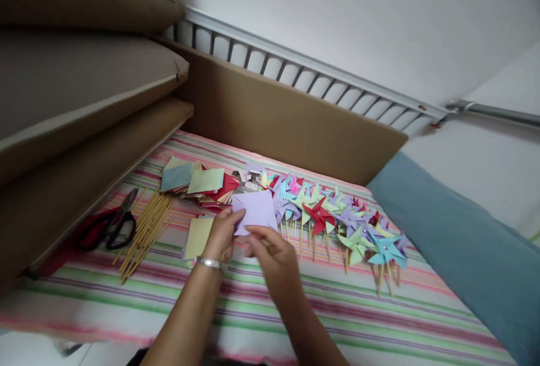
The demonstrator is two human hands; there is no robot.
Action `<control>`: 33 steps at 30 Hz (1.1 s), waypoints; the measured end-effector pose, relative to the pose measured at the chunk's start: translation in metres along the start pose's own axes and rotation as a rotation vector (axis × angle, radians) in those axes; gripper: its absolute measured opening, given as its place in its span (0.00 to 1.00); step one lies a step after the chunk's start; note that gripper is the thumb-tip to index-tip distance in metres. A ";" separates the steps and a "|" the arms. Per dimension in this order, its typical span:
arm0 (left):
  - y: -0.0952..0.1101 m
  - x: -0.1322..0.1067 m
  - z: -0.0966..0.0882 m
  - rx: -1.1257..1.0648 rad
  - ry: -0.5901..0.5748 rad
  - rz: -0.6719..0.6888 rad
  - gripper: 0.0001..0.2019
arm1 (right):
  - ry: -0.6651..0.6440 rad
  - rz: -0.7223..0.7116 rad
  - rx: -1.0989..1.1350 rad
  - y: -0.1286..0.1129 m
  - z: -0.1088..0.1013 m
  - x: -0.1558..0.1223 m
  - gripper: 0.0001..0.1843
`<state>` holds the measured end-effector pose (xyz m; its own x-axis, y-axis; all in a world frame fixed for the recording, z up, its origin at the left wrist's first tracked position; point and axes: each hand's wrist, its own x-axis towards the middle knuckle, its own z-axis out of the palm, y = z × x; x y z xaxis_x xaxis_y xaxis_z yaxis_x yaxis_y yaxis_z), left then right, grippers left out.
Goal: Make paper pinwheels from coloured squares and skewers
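Observation:
A purple paper square [258, 208] is held up over the striped cloth, with cut slits showing at its corners. My left hand [223, 234] grips its left edge, thumb on top and the other fingers underneath. At its lower edge, my right hand [274, 251] has the thumb and index finger closed on the paper; the exact contact is slightly blurred. Pale yellow paper squares [198, 238] lie just left of my left hand. To the right of the purple square, many finished paper pinwheels [323, 215] on sticks lie in rows.
Stacks of coloured paper squares [205, 181] lie behind my left hand. Bundled wooden sticks [147, 231] and black-handled scissors [112, 225] are farther left. Small silvery packets [252, 179] sit behind the purple square. A brown board [287, 121] borders the back; large cushions [84, 79] rise at left.

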<state>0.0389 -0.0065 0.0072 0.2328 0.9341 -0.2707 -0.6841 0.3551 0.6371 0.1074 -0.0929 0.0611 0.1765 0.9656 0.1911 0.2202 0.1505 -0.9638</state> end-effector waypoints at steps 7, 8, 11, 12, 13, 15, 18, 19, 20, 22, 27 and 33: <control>0.001 -0.001 0.006 -0.055 0.103 0.131 0.17 | 0.297 0.329 0.303 0.074 -0.037 0.019 0.24; -0.001 -0.001 0.007 -0.050 0.105 0.137 0.16 | 0.311 0.356 0.356 0.079 -0.034 0.024 0.28; -0.008 0.000 0.012 -0.010 0.074 0.126 0.15 | 0.285 0.323 0.516 0.087 -0.029 0.038 0.35; -0.012 0.001 0.014 0.011 0.054 0.114 0.15 | 0.273 0.293 0.563 0.088 -0.030 0.041 0.36; -0.015 0.001 0.016 0.034 0.035 0.099 0.15 | 0.261 0.269 0.599 0.089 -0.033 0.043 0.36; -0.021 0.002 0.020 0.087 0.001 0.062 0.16 | 0.231 0.249 0.625 0.090 -0.043 0.047 0.35; -0.025 0.002 0.027 0.185 -0.019 0.011 0.16 | 0.184 0.226 0.582 0.091 -0.059 0.051 0.34; -0.025 0.002 0.029 0.217 -0.023 -0.001 0.17 | 0.170 0.219 0.565 0.092 -0.063 0.052 0.35; -0.025 0.002 0.031 0.248 -0.024 -0.008 0.18 | 0.149 0.216 0.547 0.092 -0.067 0.054 0.35; -0.025 0.002 0.034 0.302 -0.025 -0.015 0.20 | 0.090 0.213 0.502 0.093 -0.073 0.055 0.36; -0.025 0.004 0.031 0.325 0.046 0.007 0.21 | 0.292 -0.027 0.028 0.084 -0.080 0.043 0.33; -0.027 0.009 0.028 0.233 0.096 0.042 0.17 | 0.161 -0.435 -0.339 0.065 -0.069 0.025 0.15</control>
<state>0.0785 -0.0070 0.0083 0.1333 0.9444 -0.3007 -0.5116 0.3254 0.7952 0.1926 -0.0736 0.0158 0.1388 0.7817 0.6080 0.5958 0.4245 -0.6818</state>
